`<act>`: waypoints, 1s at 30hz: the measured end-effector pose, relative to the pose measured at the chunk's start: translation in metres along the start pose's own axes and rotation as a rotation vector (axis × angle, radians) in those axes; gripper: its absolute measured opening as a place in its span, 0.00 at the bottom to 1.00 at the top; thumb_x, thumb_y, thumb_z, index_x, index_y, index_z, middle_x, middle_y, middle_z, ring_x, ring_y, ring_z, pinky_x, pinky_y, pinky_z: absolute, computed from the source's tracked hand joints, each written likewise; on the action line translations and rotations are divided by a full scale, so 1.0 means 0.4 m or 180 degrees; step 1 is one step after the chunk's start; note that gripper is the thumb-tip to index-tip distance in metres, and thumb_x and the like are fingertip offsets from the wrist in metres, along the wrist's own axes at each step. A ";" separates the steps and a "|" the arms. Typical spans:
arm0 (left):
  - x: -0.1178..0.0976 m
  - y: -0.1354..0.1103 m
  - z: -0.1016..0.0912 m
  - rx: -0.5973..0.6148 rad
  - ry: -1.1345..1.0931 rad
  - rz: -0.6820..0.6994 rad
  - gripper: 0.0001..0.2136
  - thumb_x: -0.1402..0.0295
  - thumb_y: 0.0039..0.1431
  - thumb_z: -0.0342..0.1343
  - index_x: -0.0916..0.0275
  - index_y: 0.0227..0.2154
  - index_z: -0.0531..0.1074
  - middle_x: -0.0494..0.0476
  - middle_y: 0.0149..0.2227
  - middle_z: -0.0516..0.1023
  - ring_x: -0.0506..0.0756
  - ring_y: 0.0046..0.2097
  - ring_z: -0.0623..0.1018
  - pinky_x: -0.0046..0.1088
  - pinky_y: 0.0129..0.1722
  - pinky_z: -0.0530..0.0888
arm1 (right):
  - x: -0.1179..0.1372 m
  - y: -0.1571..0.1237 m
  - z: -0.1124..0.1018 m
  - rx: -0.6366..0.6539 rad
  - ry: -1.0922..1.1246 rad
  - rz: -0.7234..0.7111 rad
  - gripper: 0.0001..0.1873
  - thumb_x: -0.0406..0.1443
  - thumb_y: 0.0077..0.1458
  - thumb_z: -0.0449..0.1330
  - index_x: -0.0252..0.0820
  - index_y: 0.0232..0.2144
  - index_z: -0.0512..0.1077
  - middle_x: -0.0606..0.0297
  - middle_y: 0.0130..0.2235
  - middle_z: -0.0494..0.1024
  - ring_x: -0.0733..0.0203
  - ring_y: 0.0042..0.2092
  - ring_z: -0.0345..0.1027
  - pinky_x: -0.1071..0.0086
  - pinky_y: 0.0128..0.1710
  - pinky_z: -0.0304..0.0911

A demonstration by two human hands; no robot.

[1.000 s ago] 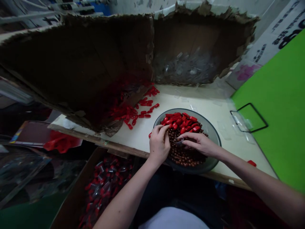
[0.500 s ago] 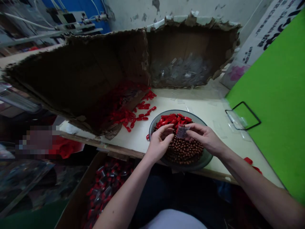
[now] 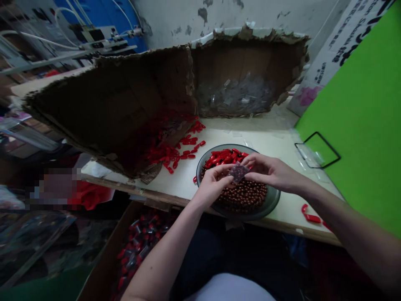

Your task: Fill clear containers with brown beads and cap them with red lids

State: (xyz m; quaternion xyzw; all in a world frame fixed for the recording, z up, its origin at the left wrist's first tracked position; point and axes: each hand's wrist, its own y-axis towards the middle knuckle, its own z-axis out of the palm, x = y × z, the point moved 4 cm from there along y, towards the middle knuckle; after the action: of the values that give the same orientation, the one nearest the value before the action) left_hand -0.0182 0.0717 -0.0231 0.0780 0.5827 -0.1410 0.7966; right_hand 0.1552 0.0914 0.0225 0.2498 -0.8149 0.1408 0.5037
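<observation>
The left hand [image 3: 213, 186] and right hand [image 3: 269, 172] pinch a small plastic bag [image 3: 238, 173] above the bowl [image 3: 273, 200]; it seems light, soft and slippery, best held by its edges.

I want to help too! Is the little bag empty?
Not empty, it seems: dark beads show through the clear little bag, held between the left hand and right hand.

A small clear bag [image 3: 238, 172], seemingly holding brown beads, tilts between left hand [image 3: 213, 184] and right hand [image 3: 269, 170].
</observation>
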 end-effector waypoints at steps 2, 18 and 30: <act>-0.003 -0.005 -0.002 0.0091 0.0045 -0.0045 0.17 0.69 0.50 0.61 0.63 0.46 0.75 0.59 0.42 0.79 0.54 0.40 0.78 0.26 0.36 0.75 | 0.010 0.003 -0.004 0.0190 -0.0266 0.0001 0.13 0.40 0.54 0.61 0.44 0.41 0.69 0.64 0.37 0.79 0.59 0.38 0.73 0.67 0.38 0.68; -0.010 -0.010 0.017 0.0144 -0.0647 0.0046 0.19 0.72 0.45 0.65 0.62 0.43 0.76 0.58 0.43 0.79 0.54 0.41 0.78 0.31 0.44 0.74 | 0.043 -0.025 -0.022 -0.0512 -0.0112 -0.0053 0.17 0.44 0.54 0.61 0.44 0.44 0.72 0.62 0.40 0.80 0.59 0.38 0.74 0.66 0.39 0.69; 0.007 0.004 -0.036 -0.0498 -0.0820 -0.0055 0.16 0.71 0.42 0.66 0.65 0.37 0.74 0.56 0.38 0.79 0.52 0.37 0.78 0.29 0.40 0.73 | -0.208 0.048 -0.028 -0.0498 -0.2518 0.0193 0.10 0.33 0.55 0.54 0.40 0.38 0.73 0.57 0.39 0.79 0.53 0.41 0.73 0.62 0.42 0.65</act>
State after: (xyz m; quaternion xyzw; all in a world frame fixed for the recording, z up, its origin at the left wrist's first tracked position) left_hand -0.0300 0.0770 -0.0302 -0.0081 0.4855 -0.1108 0.8672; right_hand 0.1836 0.1347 -0.0463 0.2215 -0.9611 -0.0138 0.1644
